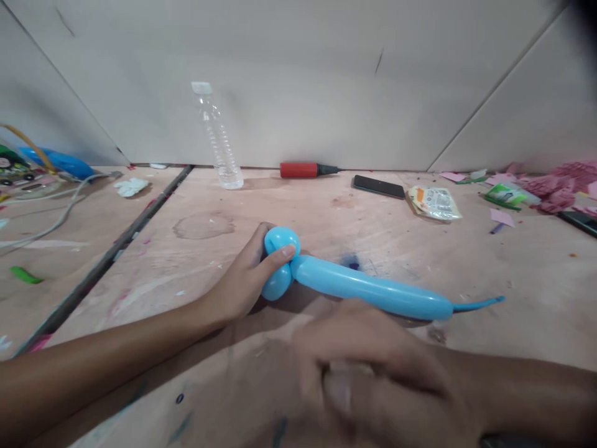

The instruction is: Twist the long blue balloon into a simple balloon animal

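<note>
At the centre of the frame, balloon: light blue, with rounded bubbles at its left end, then one long inflated stretch slanting down to the right, closing in a thin, darker tail

Left hand: grasping those bubbles left of centre, our thumb pressed across them, our forearm coming from the lower left

Right hand: blurred at lower centre, in front of the long stretch, fingers curled towards the thumb; we cannot tell whether it grips anything

Board: pale wood beneath our hands, stained and flecked with scraps, a dark gap running across it at left

Bottle: clear, white-capped, standing at upper left of centre before the white wall

Pump: red with a black nozzle pointing right, lying at upper centre by the wall's foot

Phone: dark, flat, right of the pump

Packet: just beside the phone, on its right

Pink paper: heaped at the right edge

Tissue: crumpled white, at left, near a pale cable
</note>
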`<state>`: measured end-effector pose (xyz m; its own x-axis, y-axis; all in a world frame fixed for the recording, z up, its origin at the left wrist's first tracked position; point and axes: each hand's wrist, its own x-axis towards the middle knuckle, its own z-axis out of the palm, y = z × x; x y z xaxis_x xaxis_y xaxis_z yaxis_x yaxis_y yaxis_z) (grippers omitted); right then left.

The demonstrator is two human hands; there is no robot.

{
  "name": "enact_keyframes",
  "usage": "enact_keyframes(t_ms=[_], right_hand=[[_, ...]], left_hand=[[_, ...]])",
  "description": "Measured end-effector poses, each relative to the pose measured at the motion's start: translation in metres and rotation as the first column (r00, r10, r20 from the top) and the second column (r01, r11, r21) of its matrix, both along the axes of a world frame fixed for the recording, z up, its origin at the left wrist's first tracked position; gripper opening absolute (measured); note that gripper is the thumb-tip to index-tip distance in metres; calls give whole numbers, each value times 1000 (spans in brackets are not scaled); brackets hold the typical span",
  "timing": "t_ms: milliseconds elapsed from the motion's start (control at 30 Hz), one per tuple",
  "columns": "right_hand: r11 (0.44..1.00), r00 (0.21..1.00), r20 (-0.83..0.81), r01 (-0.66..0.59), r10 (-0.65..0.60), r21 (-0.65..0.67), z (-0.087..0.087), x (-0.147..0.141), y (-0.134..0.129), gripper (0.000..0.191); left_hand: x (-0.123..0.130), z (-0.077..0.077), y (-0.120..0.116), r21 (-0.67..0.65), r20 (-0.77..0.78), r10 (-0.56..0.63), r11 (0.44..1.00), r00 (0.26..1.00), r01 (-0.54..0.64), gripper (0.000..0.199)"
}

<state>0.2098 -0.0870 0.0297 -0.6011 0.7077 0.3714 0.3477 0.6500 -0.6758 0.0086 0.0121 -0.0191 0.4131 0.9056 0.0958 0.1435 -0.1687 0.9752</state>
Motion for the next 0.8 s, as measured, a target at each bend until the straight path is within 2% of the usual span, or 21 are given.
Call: enact_keyframes(t_ms=[33,100,200,267,400,467,533,667,800], right_hand=[[999,999,40,33,-32,-32,5,-3,6,30],[972,978,47,195,-202,128,8,-5,19,30],[855,920,14,359,-392,374,-2,-1,34,19],[816,886,31,411,-462,406,-12,0,38,5],[847,866,132,422,-482,322,-20,-5,35,53],[845,862,146,420,-485,330,-19,-10,33,64],[834,852,168,413,-495,366,-15,-14,31,63],[822,824,219,420,-523,385,-9,-15,28,37],[851,841,246,381,-481,360,-10,-8,30,25]], left_hand=[[0,0,-2,-4,10,15,1000,1000,-15,33],[2,1,-7,24,-5,45,999,999,-45,34],[4,2,-13,83,-27,76,994,997,-73,33],[6,4,-17,69,-7,49,996,999,-48,33],[6,11,-22,116,-34,24,993,999,-20,34],[6,14,-24,168,-44,57,985,997,-49,32],[7,17,-25,162,-26,67,985,997,-62,31],[8,20,-27,114,-11,77,991,997,-76,30],[6,16,-26,127,30,82,988,996,-85,25]])
